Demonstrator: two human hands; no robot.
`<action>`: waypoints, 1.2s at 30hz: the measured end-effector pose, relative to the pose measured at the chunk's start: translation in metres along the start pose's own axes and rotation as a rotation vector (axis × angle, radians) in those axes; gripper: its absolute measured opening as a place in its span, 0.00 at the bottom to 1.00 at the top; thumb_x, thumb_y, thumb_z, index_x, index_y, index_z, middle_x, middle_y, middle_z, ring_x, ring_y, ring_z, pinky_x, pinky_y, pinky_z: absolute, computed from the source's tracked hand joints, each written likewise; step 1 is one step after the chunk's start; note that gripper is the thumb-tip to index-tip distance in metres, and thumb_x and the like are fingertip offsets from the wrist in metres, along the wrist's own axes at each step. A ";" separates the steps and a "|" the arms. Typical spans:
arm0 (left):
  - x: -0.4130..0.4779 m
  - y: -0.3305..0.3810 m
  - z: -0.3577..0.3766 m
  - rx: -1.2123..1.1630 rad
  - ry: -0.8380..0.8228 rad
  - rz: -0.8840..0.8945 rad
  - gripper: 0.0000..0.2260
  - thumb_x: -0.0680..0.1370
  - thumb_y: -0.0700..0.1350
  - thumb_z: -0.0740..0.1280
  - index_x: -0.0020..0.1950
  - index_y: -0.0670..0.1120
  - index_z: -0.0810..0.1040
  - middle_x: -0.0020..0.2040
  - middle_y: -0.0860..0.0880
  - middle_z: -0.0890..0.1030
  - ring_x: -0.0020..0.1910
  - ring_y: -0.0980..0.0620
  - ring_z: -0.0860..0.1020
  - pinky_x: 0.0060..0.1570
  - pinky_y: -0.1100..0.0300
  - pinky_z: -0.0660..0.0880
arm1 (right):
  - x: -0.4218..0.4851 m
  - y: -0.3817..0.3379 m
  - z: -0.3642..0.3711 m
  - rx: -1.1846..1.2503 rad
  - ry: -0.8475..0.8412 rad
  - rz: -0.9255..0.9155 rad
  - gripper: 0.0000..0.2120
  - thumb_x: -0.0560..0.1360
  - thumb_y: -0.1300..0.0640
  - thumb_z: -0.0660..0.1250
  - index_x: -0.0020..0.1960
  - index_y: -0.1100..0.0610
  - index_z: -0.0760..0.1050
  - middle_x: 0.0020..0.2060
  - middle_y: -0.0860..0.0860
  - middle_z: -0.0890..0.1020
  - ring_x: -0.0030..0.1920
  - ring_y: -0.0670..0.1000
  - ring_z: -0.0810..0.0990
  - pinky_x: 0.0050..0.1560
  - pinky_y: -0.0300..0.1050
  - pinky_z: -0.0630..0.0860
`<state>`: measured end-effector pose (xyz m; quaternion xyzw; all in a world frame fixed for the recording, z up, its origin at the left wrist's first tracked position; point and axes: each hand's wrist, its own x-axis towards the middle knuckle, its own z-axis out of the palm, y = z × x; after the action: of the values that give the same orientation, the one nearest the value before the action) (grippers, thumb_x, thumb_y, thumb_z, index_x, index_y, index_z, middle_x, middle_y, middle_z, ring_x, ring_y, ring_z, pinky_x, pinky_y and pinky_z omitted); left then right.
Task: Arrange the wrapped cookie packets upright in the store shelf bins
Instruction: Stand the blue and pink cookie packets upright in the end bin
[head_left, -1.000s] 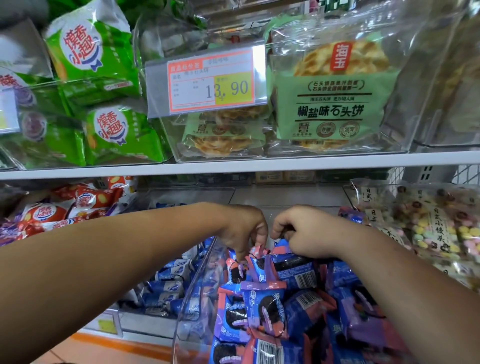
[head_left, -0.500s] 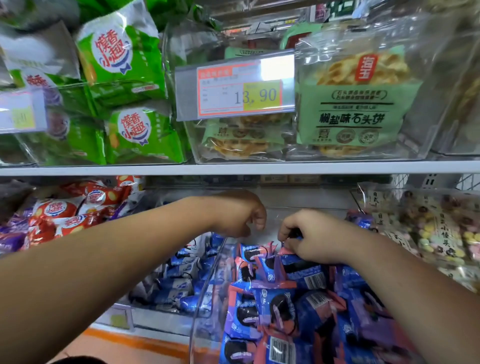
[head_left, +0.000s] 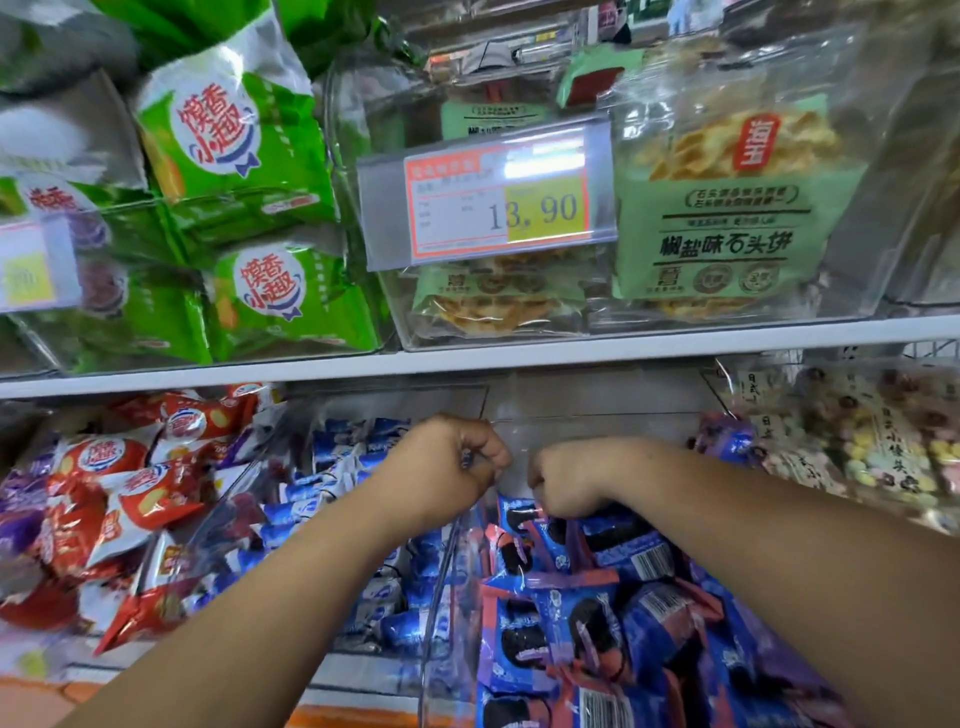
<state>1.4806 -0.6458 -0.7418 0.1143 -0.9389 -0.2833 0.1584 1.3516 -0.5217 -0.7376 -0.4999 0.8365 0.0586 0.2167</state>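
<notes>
At the far left, red packets (head_left: 130, 499) lie heaped in one bin, with blue-and-white packets (head_left: 332, 467) in the next. The left hand (head_left: 452, 462) reaches over these to the back of the lower shelf, forearm stretched out, wrist bent and knuckles up. It is nearer the right hand than half a second ago, and the gap between them is now narrow. Its fingers are curled tight. A small dark bit shows by the thumb, too small to tell whether it is held. Below it stands the clear bin wall (head_left: 441, 597). Just right of that wall, the right hand (head_left: 563, 483) is also balled, knuckles up, with its fingertips down against the rearmost cookie packets (head_left: 587, 623). Whether it grips one cannot be told. The packets fill this bin, some upright and many tilted or lying flat toward the front. A bag of pastel sweets (head_left: 883, 452) sits at the far right.
</notes>
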 end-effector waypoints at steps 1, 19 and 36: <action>0.001 -0.001 0.001 -0.001 0.008 -0.001 0.10 0.77 0.35 0.71 0.44 0.50 0.86 0.42 0.55 0.86 0.45 0.59 0.84 0.52 0.58 0.80 | -0.001 -0.002 0.001 -0.020 -0.020 -0.001 0.17 0.81 0.56 0.60 0.66 0.59 0.77 0.64 0.57 0.80 0.61 0.58 0.79 0.60 0.46 0.76; -0.002 -0.001 0.002 -0.078 0.021 -0.052 0.09 0.77 0.37 0.71 0.46 0.50 0.87 0.46 0.54 0.87 0.55 0.58 0.81 0.55 0.69 0.74 | -0.004 -0.006 -0.015 0.031 -0.160 -0.049 0.15 0.77 0.50 0.72 0.62 0.53 0.79 0.58 0.50 0.81 0.57 0.53 0.81 0.57 0.48 0.80; 0.005 0.014 -0.004 0.375 -0.185 0.058 0.09 0.77 0.43 0.70 0.54 0.55 0.85 0.50 0.57 0.86 0.51 0.55 0.82 0.53 0.60 0.78 | -0.034 0.018 -0.011 0.313 -0.053 -0.105 0.16 0.78 0.62 0.66 0.60 0.49 0.83 0.47 0.41 0.83 0.56 0.49 0.82 0.58 0.43 0.79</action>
<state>1.4761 -0.6378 -0.7298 0.0883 -0.9887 -0.1080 0.0554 1.3461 -0.4888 -0.7156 -0.5013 0.8021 -0.0707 0.3169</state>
